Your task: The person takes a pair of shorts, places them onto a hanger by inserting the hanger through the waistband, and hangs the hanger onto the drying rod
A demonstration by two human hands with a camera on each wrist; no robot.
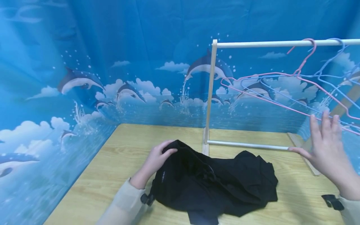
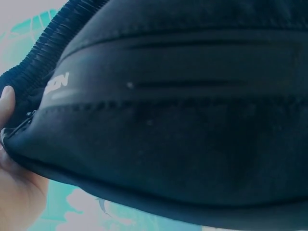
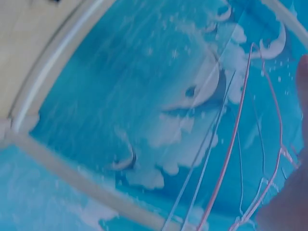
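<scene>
Black pants (image 1: 225, 187) lie crumpled on the table. My left hand (image 1: 153, 159) grips their upper left edge, lifting it a little, with the thumb on the near side. In the left wrist view the gathered elastic waistband (image 2: 55, 41), a zip and pale lettering show beside that hand (image 2: 21, 192). My right hand (image 1: 327, 150) is raised, fingers spread, by the lower bar of a pink hanger (image 1: 302, 66); whether it touches the bar I cannot tell. The right wrist view shows the pink hanger (image 3: 234, 132) close to the blurred hand (image 3: 286, 197).
A rack with a white top rail (image 1: 253, 44) and a metal lower bar (image 1: 247, 144) stands at the back right. Blue hangers (image 1: 343, 47) hang behind the pink one. A blue dolphin-print curtain (image 1: 157, 37) surrounds the wooden table (image 1: 112, 162).
</scene>
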